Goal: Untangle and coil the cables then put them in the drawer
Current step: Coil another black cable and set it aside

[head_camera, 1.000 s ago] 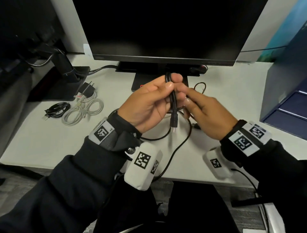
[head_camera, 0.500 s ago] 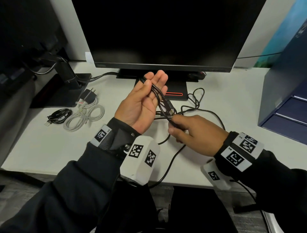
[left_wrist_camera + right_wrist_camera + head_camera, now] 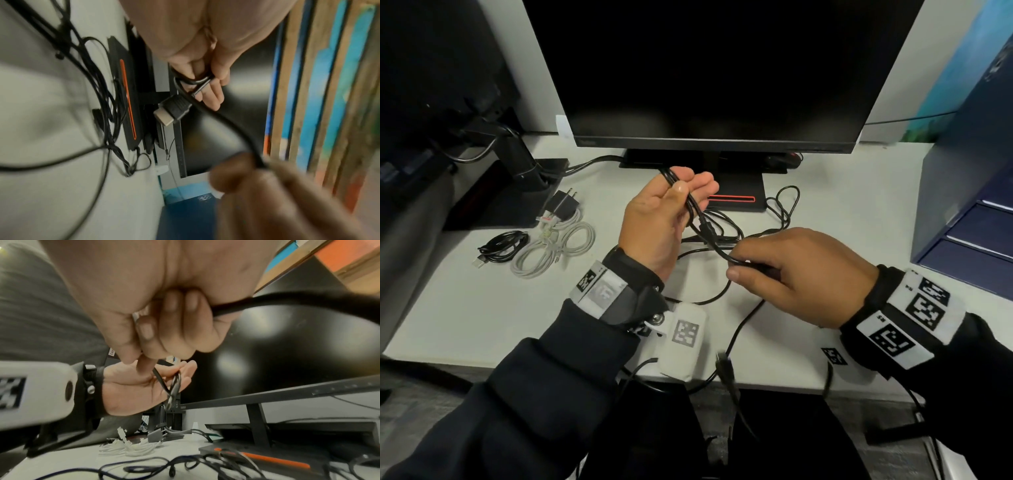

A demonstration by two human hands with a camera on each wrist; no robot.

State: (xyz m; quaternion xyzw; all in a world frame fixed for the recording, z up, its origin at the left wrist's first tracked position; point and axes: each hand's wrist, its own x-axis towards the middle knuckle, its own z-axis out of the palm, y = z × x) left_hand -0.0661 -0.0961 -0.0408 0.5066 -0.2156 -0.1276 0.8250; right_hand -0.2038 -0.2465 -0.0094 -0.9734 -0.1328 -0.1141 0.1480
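Observation:
My left hand (image 3: 671, 209) is raised palm-up in front of the monitor, thumb pressing a folded black cable (image 3: 693, 209) against the fingers. In the left wrist view the cable's flat plug (image 3: 172, 110) hangs just below those fingers (image 3: 211, 95). My right hand (image 3: 784, 270) is lower and to the right, curled round the same cable (image 3: 230, 309), which runs taut between both hands. More tangled black cable (image 3: 784, 209) lies on the white desk (image 3: 465, 308) behind the hands, and a length trails off the front edge. The blue drawer unit (image 3: 972, 240) stands at the right.
A coiled white cable (image 3: 554, 246) with a black charger (image 3: 561, 204) and a small coiled black cable (image 3: 501, 245) lie on the desk's left. The monitor (image 3: 715, 68) and its stand base (image 3: 736, 198) fill the back. A second monitor arm (image 3: 517, 161) stands at the far left.
My right hand has slid down and to the right along the cable, away from the left hand. The left hand turned palm-up, its thumb now pressing on the folded cable.

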